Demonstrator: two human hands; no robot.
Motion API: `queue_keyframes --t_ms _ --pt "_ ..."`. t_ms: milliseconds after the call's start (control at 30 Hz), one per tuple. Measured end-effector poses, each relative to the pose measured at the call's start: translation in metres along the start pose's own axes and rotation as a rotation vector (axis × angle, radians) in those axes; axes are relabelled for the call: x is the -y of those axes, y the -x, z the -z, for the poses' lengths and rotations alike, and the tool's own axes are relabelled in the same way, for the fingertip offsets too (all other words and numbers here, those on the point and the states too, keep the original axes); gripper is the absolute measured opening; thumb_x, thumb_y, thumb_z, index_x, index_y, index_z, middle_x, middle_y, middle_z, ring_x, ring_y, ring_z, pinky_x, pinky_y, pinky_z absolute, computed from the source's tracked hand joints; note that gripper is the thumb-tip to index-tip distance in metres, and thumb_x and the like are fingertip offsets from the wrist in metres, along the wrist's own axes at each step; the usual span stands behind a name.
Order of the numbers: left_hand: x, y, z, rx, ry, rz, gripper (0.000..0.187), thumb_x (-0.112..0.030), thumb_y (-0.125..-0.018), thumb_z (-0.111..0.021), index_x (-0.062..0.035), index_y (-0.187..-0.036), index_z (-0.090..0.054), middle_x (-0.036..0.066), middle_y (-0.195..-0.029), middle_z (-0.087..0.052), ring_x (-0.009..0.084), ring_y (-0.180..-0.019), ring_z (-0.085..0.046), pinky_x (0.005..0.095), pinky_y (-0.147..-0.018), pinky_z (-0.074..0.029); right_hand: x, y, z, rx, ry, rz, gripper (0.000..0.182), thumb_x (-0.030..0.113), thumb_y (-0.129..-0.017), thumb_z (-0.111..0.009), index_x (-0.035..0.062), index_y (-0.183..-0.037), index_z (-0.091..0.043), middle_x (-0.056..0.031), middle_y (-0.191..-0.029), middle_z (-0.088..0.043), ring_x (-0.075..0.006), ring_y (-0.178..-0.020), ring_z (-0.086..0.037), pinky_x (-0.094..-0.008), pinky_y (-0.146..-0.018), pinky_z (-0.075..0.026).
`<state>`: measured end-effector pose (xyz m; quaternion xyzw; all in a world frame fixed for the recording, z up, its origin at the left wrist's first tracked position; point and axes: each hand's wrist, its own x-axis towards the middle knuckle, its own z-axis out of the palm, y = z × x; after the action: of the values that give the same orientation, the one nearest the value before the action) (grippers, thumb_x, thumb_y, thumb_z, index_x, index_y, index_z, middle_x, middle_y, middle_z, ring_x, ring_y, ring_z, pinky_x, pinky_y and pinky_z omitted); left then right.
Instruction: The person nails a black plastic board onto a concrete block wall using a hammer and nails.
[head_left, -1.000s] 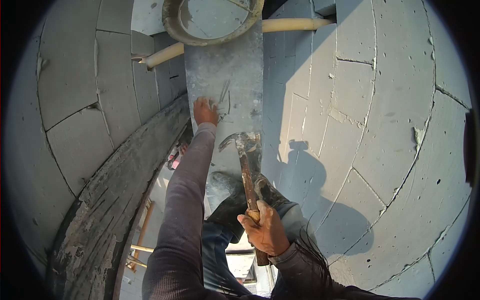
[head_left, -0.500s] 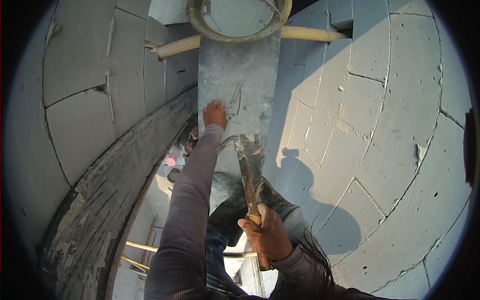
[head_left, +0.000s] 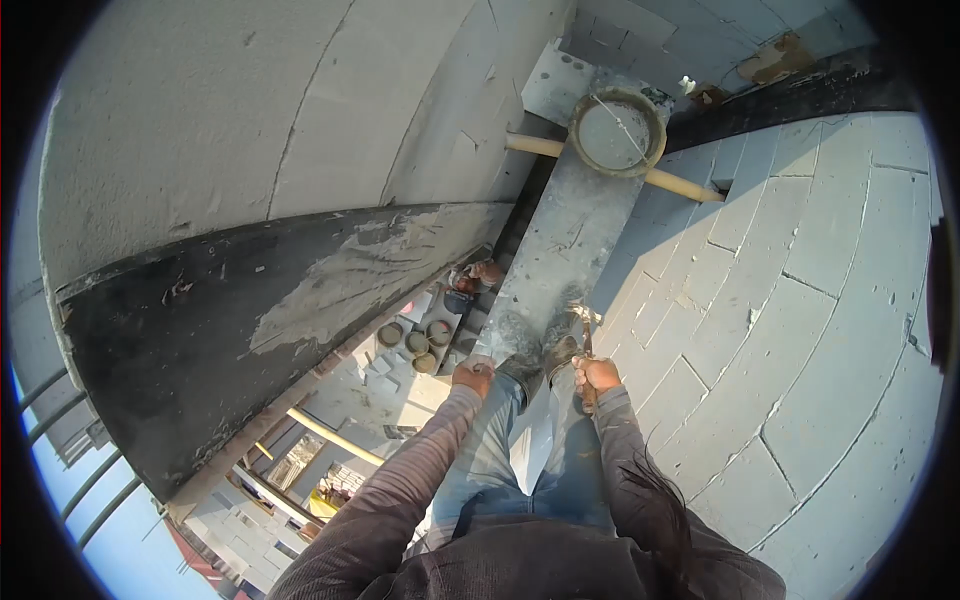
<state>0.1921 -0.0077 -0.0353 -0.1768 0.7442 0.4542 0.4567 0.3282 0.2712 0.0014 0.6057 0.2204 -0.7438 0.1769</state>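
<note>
My right hand (head_left: 597,374) is closed round the handle of a hammer (head_left: 587,338), its head pointing away from me beside my boot. My left hand (head_left: 473,377) is closed near my left knee, off the left side of the plank; whatever its fingers hold is too small to make out. Both my boots (head_left: 520,365) stand on a long grey plank (head_left: 540,270). Farther along it lie a few thin nails (head_left: 574,236), faint at this distance. A round basin (head_left: 657,150) of greyish liquid, with a thin stick across it, sits near the plank's far end.
Pale block walls (head_left: 800,300) rise on the right and left. A dark concrete beam (head_left: 190,300) runs along the left wall. Yellowish poles (head_left: 685,186) cross under the plank. Far below the left edge are several buckets (head_left: 417,342) and a person (head_left: 465,280).
My left hand has left the plank by the nails and come back toward my body, closed. The view has risen and turned, and the hammer is lower beside my leg.
</note>
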Motion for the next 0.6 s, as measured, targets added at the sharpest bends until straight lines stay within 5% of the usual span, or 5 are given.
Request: queue_keyframes --t_ms 167,300,433,600 --pt "-0.023 0.133 0.124 -0.192 0.246 0.07 0.006 0.0 -0.096 -0.067 -0.0014 -0.102 -0.069 0.009 -0.092 -0.072 0.0185 -0.073 -0.07 0.0318 -0.064 -0.059 0.045 0.149 -0.033 -0.085 0.376 0.133 0.01 0.011 -0.093 -0.069 0.0017 -0.089 -0.067 -0.0018 -0.062 -0.056 -0.0141 -0.045 -0.052 -0.0323 -0.04 -0.043" --pt "-0.033 0.176 0.191 -0.257 0.714 -0.107 0.005 -0.004 -0.099 -0.062 -0.0044 -0.103 -0.066 0.012 -0.1 -0.073 0.0214 -0.083 -0.072 0.0329 -0.074 -0.061 0.079 0.233 -0.055 -0.064 0.614 0.33 0.015 0.01 -0.09 -0.072 0.0036 -0.084 -0.06 -0.0036 -0.06 -0.055 -0.0146 -0.044 -0.052 -0.0323 -0.038 -0.042" --pt "-0.067 0.204 0.203 -0.369 0.961 -0.182 0.011 -0.009 -0.1 -0.062 -0.005 -0.11 -0.065 0.011 -0.109 -0.072 0.0231 -0.097 -0.071 0.0343 -0.087 -0.058 0.098 0.292 -0.086 -0.078 0.976 0.501 0.022 0.011 -0.089 -0.073 0.004 -0.081 -0.054 -0.0042 -0.059 -0.055 -0.0152 -0.043 -0.052 -0.0328 -0.039 -0.043" --pt "-0.084 0.192 0.189 -0.37 1.139 -0.174 0.019 -0.016 -0.1 -0.067 -0.0057 -0.117 -0.065 0.009 -0.115 -0.071 0.0231 -0.105 -0.069 0.0372 -0.095 -0.056 0.108 0.307 -0.146 0.075 1.199 0.406 0.021 0.011 -0.091 -0.071 0.0038 -0.081 -0.054 -0.0039 -0.06 -0.056 -0.0149 -0.044 -0.053 -0.0317 -0.039 -0.043"
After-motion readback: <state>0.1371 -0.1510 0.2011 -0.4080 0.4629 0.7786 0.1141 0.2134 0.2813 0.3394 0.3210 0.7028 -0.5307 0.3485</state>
